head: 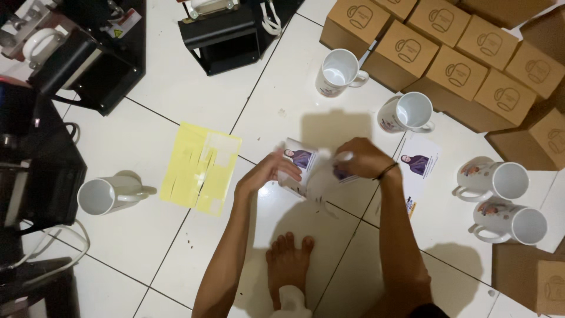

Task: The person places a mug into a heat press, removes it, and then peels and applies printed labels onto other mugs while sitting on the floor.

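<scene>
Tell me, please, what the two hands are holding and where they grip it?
Both hold a printed paper sheet wrapped around what looks like a mug: the left hand on its left side, the right hand on its right. The motion blur hides the finer grip.

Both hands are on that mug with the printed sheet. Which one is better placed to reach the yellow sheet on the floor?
Probably the left hand: the yellow sheet lies just beside it, while the right hand is on the mug's far side.
</scene>
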